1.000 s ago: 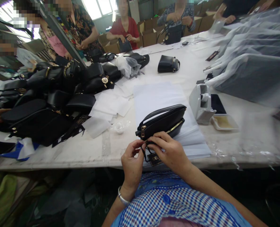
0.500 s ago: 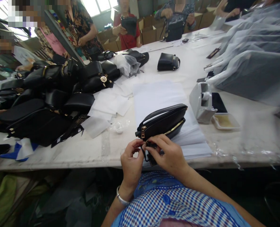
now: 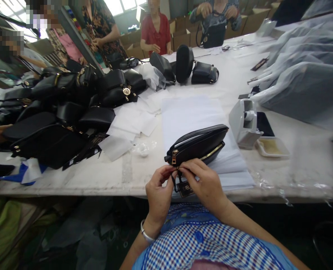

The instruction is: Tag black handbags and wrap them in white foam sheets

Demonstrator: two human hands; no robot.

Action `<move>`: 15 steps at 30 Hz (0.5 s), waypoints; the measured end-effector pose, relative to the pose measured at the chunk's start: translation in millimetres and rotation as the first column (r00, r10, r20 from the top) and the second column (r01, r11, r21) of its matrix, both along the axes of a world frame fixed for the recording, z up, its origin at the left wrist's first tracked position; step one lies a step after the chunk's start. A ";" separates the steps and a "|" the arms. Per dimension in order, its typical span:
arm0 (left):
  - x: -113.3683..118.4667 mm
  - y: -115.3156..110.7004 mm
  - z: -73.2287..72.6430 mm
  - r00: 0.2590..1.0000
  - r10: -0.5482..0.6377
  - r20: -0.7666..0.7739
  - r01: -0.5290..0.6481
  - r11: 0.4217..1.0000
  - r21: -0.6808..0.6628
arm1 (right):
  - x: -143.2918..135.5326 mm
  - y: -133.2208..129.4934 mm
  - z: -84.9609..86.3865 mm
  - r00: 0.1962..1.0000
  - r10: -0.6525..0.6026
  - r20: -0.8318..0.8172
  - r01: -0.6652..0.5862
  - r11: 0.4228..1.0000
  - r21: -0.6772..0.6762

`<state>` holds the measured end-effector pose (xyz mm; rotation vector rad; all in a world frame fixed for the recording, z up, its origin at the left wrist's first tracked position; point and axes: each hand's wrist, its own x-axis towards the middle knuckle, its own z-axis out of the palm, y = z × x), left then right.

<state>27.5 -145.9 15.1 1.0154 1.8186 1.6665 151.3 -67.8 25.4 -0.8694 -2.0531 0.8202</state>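
Clock directions were taken from the black pouch (image 3: 200, 148), 12 being the far side of the surface (image 3: 104, 180). The pouch lay on a stack of white sheets (image 3: 191, 110), its gold front zip (image 3: 212, 152) facing the wearer and a gold zip pull (image 3: 174, 157) at its left end.

The left hand (image 3: 160, 191) was found at 7 o'clock, thumb and forefinger pinched together on a black cord (image 3: 174, 183) just below the zip pull. The right hand (image 3: 207, 185), at 6 o'clock, had its thumb and forefinger closed at the same point; the exact strand gripped by each could not be told. A dark hang tag (image 3: 185, 189) hung between the hands, its lettering partly covered by the right one. A pale bracelet (image 3: 146, 234) was noted on the left wrist.

At 2 o'clock stood a white dispenser (image 3: 243, 127); at 3, a shallow white tray (image 3: 286, 152) containing a yellowish pad (image 3: 270, 146). Farther off at 2 were grey items in clear plastic (image 3: 304, 92). Loose white sheets (image 3: 124, 122) lay between 9 and 10, with heaped black bags (image 3: 98, 118) beyond at 10. A person in a red top (image 3: 155, 32) was positioned at 11.
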 end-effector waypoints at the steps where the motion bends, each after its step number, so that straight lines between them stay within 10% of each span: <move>1: -0.2 -0.3 -0.4 1.000 0.002 -0.003 -0.002 1.000 -0.002 | -0.5 0.7 1.9 1.000 -0.016 0.015 0.016 1.000 0.004; 15: -8.4 -27.4 12.6 0.991 0.131 0.007 -0.131 0.990 -0.056 | 9.6 -7.5 4.4 0.998 0.028 -0.050 -0.022 0.992 0.124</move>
